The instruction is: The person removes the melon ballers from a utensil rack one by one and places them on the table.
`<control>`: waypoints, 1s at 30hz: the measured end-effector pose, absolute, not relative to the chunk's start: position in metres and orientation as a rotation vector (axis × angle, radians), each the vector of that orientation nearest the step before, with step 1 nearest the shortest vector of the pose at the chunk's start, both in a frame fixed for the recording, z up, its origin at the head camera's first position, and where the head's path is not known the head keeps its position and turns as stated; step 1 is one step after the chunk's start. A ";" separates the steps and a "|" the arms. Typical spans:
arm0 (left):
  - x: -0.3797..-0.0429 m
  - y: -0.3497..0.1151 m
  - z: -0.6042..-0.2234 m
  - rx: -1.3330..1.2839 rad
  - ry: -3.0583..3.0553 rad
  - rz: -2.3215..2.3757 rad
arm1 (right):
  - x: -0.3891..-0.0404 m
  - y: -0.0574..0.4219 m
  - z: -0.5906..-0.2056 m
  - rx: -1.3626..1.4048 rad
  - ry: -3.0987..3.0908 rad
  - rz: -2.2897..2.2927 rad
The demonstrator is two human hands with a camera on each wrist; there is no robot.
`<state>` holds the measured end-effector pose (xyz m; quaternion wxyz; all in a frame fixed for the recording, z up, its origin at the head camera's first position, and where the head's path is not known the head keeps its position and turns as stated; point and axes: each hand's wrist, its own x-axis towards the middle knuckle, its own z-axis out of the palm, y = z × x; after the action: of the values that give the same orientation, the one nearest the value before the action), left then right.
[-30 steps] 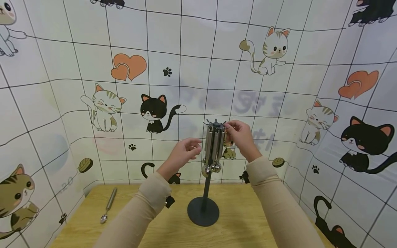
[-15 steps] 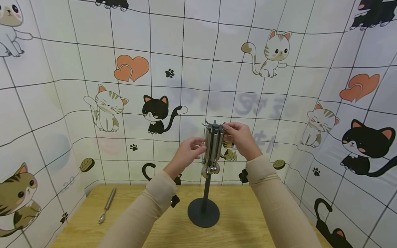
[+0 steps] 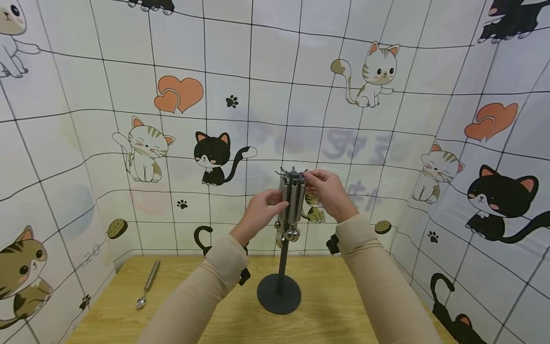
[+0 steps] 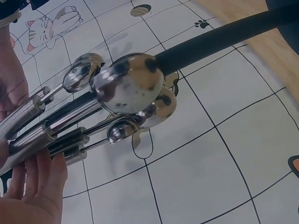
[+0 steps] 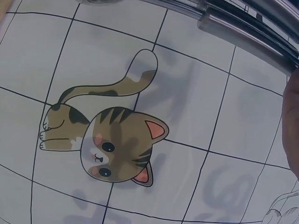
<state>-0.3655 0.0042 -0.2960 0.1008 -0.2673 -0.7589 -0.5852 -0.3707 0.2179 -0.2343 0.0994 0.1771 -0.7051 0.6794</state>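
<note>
Utensils [image 3: 294,204] hanging on dark rack [image 3: 282,267], both hands engaged.
Left hand [image 3: 259,212] grips them; right hand [image 3: 328,189] pinches near the top; spoon [image 3: 149,282] lies on counter [image 3: 331,306].

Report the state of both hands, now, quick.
Left hand: closed, holding hanging utensil handles.
Right hand: closed, pinching at the top of the utensil rack; exactly which part can't be told.
</note>
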 end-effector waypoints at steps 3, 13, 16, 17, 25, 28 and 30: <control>-0.366 0.003 -0.295 -0.791 -2.225 -1.750 | -0.372 0.217 -0.235 0.528 -2.074 2.022; -0.366 -0.002 -0.293 -0.787 -2.189 -1.870 | -0.372 0.214 -0.236 0.518 -2.081 2.012; -0.365 -0.002 -0.291 -0.806 -2.182 -1.874 | -0.372 0.215 -0.236 0.520 -2.078 2.005; -0.365 -0.002 -0.290 -0.812 -2.180 -1.872 | -0.372 0.216 -0.236 0.523 -2.076 2.003; -0.365 -0.003 -0.288 -0.848 -2.178 -1.876 | -0.373 0.216 -0.237 0.532 -2.081 2.000; -0.364 -0.005 -0.288 -0.846 -2.171 -1.874 | -0.373 0.217 -0.239 0.530 -2.090 1.983; -0.364 -0.005 -0.287 -0.848 -2.165 -1.877 | -0.373 0.218 -0.239 0.530 -2.090 1.980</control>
<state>-0.3638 -0.0051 -0.2871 0.0763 -0.2830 -0.7224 -0.6262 -0.3730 0.2179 -0.2395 0.1070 0.1801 -0.7098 0.6725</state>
